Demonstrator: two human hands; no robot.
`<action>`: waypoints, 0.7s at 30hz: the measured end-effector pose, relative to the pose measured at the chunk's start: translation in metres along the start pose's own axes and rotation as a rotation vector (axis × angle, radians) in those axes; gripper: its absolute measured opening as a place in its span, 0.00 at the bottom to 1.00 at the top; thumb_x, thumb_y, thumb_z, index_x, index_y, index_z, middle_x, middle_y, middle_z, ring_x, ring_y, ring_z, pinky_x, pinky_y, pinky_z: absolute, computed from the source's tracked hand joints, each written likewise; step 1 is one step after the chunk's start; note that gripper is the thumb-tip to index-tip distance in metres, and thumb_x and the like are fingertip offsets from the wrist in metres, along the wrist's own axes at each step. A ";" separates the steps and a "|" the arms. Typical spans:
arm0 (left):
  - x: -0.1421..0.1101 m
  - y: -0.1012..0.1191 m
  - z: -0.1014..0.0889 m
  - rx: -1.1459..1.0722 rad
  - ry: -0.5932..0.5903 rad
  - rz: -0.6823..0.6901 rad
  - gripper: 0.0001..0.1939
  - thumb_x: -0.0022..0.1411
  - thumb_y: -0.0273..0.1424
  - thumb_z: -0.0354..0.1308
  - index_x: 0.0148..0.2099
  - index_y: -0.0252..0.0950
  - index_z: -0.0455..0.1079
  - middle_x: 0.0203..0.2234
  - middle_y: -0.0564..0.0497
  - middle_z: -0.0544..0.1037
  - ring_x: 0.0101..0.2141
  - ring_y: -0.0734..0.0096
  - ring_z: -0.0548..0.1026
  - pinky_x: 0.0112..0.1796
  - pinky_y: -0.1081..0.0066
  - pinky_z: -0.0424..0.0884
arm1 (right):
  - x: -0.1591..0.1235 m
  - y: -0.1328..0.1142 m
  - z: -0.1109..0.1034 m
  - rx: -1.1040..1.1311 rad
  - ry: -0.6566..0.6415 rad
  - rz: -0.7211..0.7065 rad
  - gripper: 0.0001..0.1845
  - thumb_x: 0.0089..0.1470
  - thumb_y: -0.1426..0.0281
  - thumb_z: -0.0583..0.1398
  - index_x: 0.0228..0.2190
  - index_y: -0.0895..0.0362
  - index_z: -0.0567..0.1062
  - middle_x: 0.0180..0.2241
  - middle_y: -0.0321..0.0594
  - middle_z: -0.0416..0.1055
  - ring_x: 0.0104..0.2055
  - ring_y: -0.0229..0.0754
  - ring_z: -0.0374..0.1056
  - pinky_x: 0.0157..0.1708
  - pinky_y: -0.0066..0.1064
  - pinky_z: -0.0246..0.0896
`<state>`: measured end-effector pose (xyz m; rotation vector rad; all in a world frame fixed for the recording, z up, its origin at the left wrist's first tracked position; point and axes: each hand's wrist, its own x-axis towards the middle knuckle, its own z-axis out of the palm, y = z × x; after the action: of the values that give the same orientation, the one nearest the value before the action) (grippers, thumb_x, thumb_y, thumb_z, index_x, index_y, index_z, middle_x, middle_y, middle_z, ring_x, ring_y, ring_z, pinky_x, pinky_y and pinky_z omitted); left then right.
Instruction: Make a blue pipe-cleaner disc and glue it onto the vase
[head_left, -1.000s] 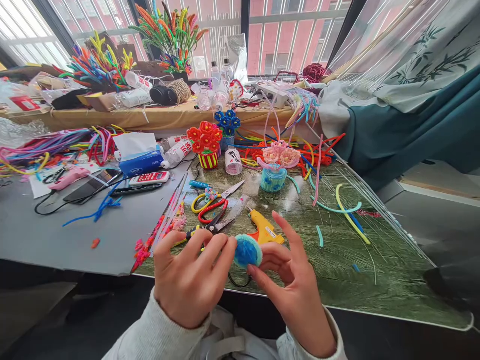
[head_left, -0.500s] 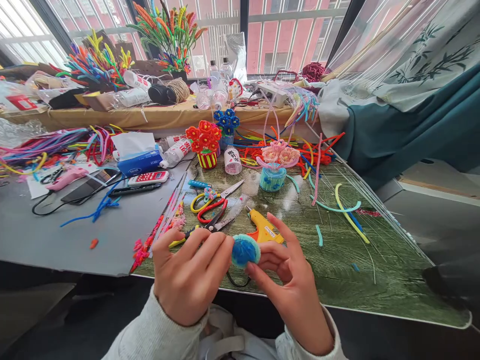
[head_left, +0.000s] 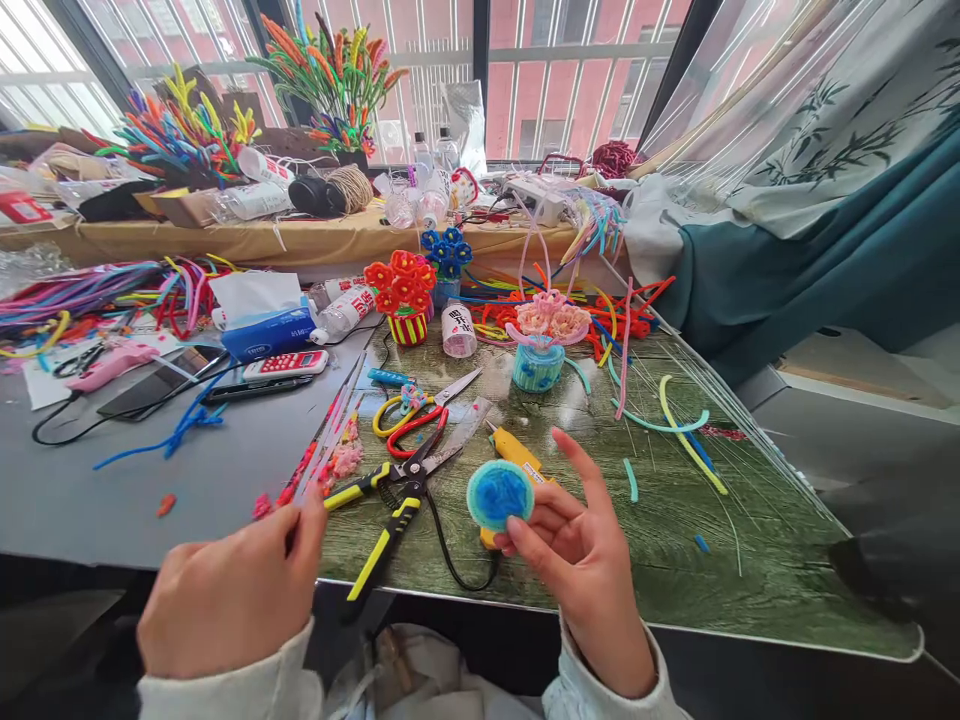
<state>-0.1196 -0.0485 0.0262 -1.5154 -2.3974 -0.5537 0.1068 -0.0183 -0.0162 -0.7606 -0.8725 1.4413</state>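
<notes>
A small round disc, fuzzy blue in the middle with a pale aqua rim, is pinched between the thumb and fingers of my right hand. The index finger of that hand points up, away from the disc. My left hand is off to the left at the table's front edge, fingers curled and pinched together; what they hold, if anything, is hidden. Just past its fingertips lie yellow-and-black pliers, with their jaws apart. A yellow glue gun lies behind the disc, partly covered by it.
Scissors with yellow and red handles lie mid-table. Beyond them stand a pink-flowered aqua pot and a red-flowered striped pot. Pipe cleaners and thin wires spread to the right. A blue tissue box sits at left.
My left hand has moved away from the disc, down and to the left, uncovering the pliers. My right hand keeps the disc, now turned to show more of its blue face.
</notes>
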 end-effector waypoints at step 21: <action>-0.015 0.064 0.026 -1.420 -0.667 -0.115 0.15 0.57 0.44 0.61 0.28 0.37 0.75 0.17 0.56 0.69 0.20 0.80 0.62 0.20 0.80 0.59 | -0.072 -0.044 -0.084 -0.383 0.426 -0.253 0.23 0.56 0.62 0.62 0.53 0.45 0.69 0.39 0.40 0.76 0.40 0.44 0.74 0.40 0.35 0.73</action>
<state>-0.0552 -0.0245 0.0083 -2.2374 -2.5388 -2.4711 0.2054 -0.0845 -0.0230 -1.1495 -0.8805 0.8504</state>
